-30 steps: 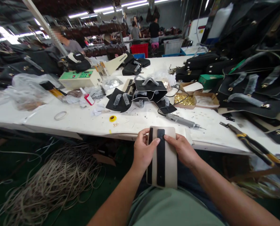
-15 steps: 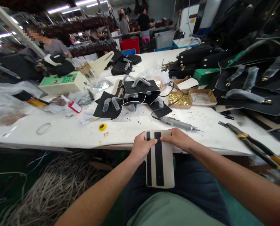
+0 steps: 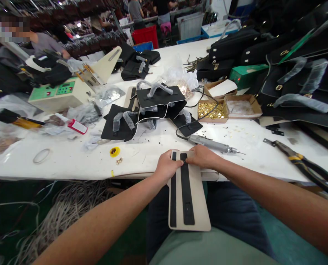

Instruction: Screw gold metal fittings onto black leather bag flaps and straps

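Note:
A beige card [image 3: 199, 206] with two black strips [image 3: 186, 195] running down it leans from my lap up onto the front edge of the white table [image 3: 70, 162]. My left hand [image 3: 166, 167] grips its top left corner, thumb on the left strip. My right hand [image 3: 204, 157] holds the top right corner, fingers curled over the edge. A grey electric screwdriver [image 3: 209, 143] lies just beyond my right hand.
Black bag panels [image 3: 153, 106] with wrapped handles lie mid-table. Beyond them are a box of gold fittings [image 3: 212, 110], black-and-yellow pliers [image 3: 304, 163], a green-topped machine [image 3: 56, 94], yellow tape [image 3: 114, 151] and stacked black bags [image 3: 304, 73]. Cord lies heaped on the floor [image 3: 50, 224]. Other people work at the back.
Both hands have moved the card forward and up so its top rests on the table edge. The view has tilted down and closer to the table.

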Action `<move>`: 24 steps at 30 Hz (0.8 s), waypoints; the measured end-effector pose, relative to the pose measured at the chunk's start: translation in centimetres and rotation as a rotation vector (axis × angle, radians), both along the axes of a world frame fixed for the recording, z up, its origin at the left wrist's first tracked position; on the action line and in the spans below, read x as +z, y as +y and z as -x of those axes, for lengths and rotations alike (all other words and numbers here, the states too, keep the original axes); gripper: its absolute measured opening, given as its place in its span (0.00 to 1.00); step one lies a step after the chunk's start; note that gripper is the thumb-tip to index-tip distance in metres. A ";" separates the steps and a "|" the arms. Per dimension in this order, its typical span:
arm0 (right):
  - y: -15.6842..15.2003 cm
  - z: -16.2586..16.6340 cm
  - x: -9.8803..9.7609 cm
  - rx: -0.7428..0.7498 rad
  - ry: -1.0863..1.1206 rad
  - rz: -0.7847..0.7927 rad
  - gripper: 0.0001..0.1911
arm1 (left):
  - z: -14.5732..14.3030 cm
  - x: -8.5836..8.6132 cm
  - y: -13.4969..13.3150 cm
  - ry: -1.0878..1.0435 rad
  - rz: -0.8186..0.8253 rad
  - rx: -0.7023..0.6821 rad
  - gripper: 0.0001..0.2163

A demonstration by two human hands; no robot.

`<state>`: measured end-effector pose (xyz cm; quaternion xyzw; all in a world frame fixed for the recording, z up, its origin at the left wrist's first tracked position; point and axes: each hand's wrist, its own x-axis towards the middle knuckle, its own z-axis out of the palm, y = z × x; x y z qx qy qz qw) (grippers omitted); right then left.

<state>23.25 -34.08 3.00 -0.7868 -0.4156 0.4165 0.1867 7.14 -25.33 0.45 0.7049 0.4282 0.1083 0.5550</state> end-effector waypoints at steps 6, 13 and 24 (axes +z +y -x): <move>0.1 0.2 -0.3 -0.053 0.028 0.052 0.06 | -0.2 0.5 0.1 0.070 -0.108 -0.061 0.09; 0.1 0.4 -0.5 -0.078 0.047 0.055 0.09 | 0.7 0.7 -0.2 0.085 -0.372 -0.081 0.28; 0.2 0.8 0.0 -0.071 0.003 0.040 0.08 | 2.0 -1.4 -0.3 -0.104 -0.814 -0.305 0.10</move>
